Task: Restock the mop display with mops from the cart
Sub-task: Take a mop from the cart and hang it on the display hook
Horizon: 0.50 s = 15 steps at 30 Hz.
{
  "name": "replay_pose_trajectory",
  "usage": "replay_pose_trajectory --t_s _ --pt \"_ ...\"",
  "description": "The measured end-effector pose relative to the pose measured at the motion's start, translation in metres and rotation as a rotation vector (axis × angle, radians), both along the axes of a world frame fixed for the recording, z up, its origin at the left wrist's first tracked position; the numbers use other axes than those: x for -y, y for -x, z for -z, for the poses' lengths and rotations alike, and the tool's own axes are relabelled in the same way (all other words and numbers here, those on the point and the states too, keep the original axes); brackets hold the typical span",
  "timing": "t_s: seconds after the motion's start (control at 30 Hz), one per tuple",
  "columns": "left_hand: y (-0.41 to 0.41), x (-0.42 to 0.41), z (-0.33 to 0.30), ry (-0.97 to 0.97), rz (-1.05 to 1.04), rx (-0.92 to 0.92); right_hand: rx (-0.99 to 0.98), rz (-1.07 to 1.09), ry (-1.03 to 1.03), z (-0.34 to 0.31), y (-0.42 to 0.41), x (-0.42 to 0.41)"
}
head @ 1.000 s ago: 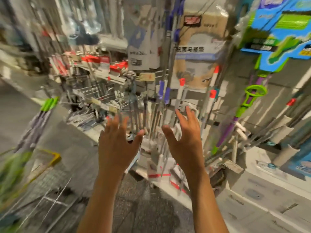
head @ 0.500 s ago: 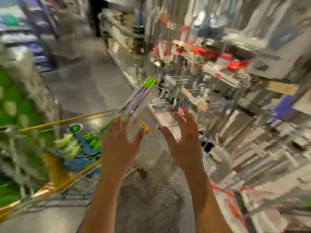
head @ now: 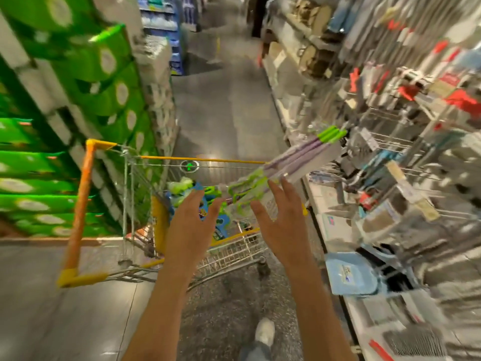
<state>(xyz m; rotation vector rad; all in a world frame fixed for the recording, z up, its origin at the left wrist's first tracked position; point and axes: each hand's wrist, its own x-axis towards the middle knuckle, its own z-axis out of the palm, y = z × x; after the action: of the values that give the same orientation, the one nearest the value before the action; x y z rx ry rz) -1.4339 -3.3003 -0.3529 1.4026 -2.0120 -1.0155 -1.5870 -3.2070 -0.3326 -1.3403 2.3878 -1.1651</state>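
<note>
Both hands, left hand (head: 191, 225) and right hand (head: 282, 217), are held empty with fingers spread above the cart (head: 78, 204). A pickup seems begun; the mops (head: 294, 162) leaning out of the cart must be grasped next.

One cart (head: 78, 204), one bundle of mops (head: 291, 162), two hands, left (head: 192, 230) and right (head: 283, 225), one shoe (head: 265, 332).

Green packs (head: 104, 82) stacked along the aisle's left side; blue flat item (head: 348, 273) on the right shelving's low ledge

Motion blur smears the right-hand shelf goods (head: 406, 162); the mops' (head: 294, 162) lower ends hide behind the hands.
</note>
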Motion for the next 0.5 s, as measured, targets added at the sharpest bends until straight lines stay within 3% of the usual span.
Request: replay_pose_trajectory --t_s 0.5 --pt "0.081 0.149 0.098 -0.397 -0.291 -0.202 0.092 -0.355 -0.216 0.085 0.108 0.213"
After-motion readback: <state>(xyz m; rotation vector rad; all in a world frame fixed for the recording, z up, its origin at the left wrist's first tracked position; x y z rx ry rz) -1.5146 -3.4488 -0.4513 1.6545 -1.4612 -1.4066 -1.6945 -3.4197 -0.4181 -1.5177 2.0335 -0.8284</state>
